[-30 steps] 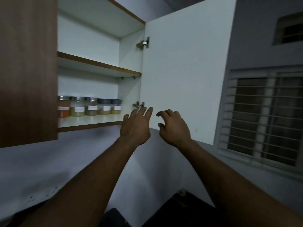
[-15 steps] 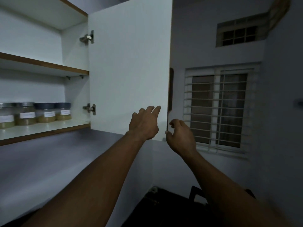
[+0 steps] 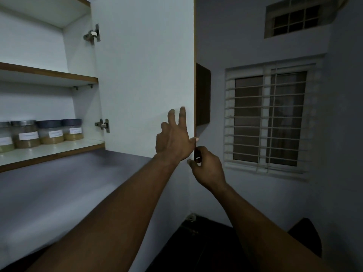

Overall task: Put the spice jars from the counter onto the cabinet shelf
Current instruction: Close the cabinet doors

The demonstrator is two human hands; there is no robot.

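Note:
Several labelled spice jars [image 3: 51, 132] with grey and dark lids stand in a row on the lower cabinet shelf [image 3: 59, 150] at the left. The white cabinet door [image 3: 145, 65] hangs wide open. My left hand [image 3: 174, 140] lies flat against the door's inner face near its free edge, fingers spread and thumb at the edge. Just below it, my right hand [image 3: 208, 167] curls its fingers around the door's lower free corner. Neither hand holds a jar.
The upper shelf [image 3: 49, 75] in the cabinet is bare. A barred window [image 3: 269, 118] fills the wall to the right, with a small vent window [image 3: 294, 18] above it. A dark counter surface [image 3: 206, 242] lies far below between my arms.
My view has swung right, so the jars now sit at the left edge. Both hands slid right along the door to its free edge, and the right hand closed on the corner.

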